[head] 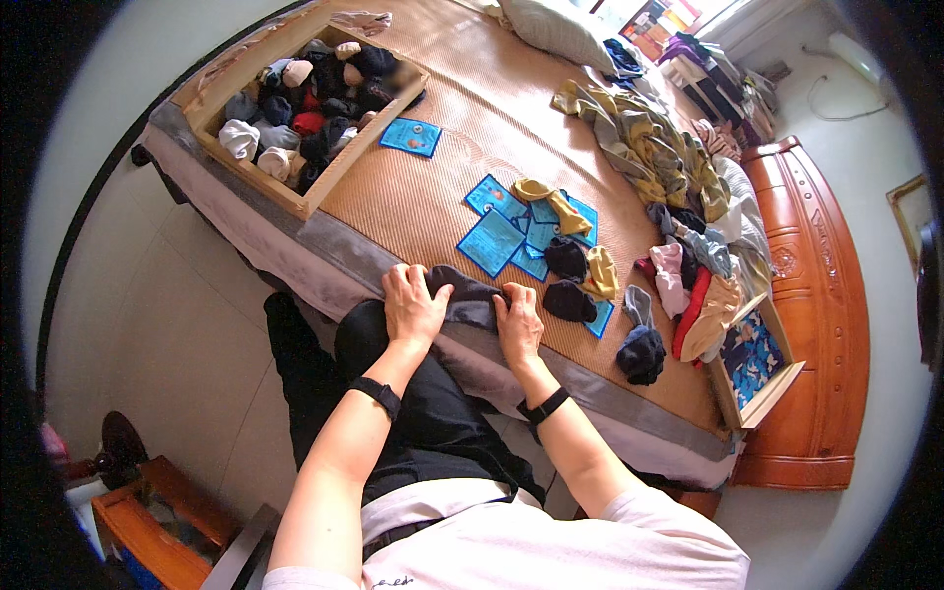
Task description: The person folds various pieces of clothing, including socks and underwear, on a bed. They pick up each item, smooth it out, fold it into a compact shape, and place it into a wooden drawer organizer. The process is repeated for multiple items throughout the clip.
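A dark grey sock (472,297) lies stretched between my two hands at the near edge of the bed. My left hand (414,304) grips one end, and my right hand (521,318) pinches the other. Just beyond and to the right are a black sock (566,258), a second black one (569,301) and a mustard sock (602,273). Another mustard sock (553,203) rests across several blue printed packets (492,242). Farther right sits a navy sock bundle (640,355) with a grey sock (637,306) at its top.
A wooden drawer (317,199) full of rolled socks stands on the bed mat (472,103) at upper left, beside a lone blue packet (411,137). Loose clothes (693,284) pile up by a smaller wooden drawer (785,383) near the carved headboard (811,310). A crumpled yellow-grey cloth (649,144) lies behind.
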Available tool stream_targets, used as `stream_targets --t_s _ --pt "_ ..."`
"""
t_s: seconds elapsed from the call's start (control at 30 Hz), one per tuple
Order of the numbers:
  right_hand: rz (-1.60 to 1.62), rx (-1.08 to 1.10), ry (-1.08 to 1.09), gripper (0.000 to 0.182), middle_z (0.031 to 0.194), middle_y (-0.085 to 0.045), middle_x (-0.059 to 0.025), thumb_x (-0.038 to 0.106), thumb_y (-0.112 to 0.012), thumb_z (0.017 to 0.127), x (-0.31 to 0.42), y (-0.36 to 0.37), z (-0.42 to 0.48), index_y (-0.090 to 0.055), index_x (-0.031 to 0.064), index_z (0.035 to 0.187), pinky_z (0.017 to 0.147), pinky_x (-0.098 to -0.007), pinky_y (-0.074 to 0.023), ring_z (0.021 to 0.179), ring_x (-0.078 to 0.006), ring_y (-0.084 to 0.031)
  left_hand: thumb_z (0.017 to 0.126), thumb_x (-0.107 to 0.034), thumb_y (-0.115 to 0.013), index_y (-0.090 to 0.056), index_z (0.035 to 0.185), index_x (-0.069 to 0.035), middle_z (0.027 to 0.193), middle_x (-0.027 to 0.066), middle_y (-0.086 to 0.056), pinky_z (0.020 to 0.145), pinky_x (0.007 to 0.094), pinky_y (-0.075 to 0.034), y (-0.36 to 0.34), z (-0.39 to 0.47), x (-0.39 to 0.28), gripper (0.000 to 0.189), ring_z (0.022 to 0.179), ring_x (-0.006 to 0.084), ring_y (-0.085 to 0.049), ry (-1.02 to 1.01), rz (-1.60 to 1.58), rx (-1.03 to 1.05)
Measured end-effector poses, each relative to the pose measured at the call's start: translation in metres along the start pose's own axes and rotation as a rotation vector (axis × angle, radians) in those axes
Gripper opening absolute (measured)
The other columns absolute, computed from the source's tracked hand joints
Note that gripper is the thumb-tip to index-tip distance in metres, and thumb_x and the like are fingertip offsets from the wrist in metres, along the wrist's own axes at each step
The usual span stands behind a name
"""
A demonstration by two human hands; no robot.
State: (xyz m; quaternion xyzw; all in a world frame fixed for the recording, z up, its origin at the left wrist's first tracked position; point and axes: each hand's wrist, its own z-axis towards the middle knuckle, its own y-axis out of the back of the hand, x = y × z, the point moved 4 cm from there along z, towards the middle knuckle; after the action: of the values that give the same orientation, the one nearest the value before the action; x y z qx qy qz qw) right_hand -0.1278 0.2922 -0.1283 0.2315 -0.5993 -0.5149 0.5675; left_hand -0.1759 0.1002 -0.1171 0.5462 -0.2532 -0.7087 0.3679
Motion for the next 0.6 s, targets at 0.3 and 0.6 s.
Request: stream_targets --t_s 0.3,0.6 --pt "0.076 0.228 -0.007 0.035 0.089 -0.067 -0.012 0.035 -0.071 0.083 0.003 0.011 -0.004 -0.061 0.0077 0.102 0.075 -0.0395 -0.05 0.087 -0.0308 -0.065 0.07 -0.025 -0.079 -0.057 0.101 -0.008 0.1 0.015 -0.066 0.084 0.0419 -0.05 -0.015 0.019 0.031 0.041 0.098 0.0317 -0.063 0.158 -0.298 0.483" --pt "1.028 0.598 -0.517 0.026 0.061 -0.05 0.0054 0.034 -0.065 0.091 0.052 -0.045 -0.012 -0.059 0.0115 0.08 0.045 -0.0199 -0.0313 0.05 -0.0041 -0.043 0.082 -0.014 -0.069 -0.051 0.13 -0.009 0.143 0.0154 -0.042 0.109 0.0451 -0.032 0.06 0.066 -0.011 0.052 0.134 0.0354 -0.038 -0.464 -0.144 -0.092"
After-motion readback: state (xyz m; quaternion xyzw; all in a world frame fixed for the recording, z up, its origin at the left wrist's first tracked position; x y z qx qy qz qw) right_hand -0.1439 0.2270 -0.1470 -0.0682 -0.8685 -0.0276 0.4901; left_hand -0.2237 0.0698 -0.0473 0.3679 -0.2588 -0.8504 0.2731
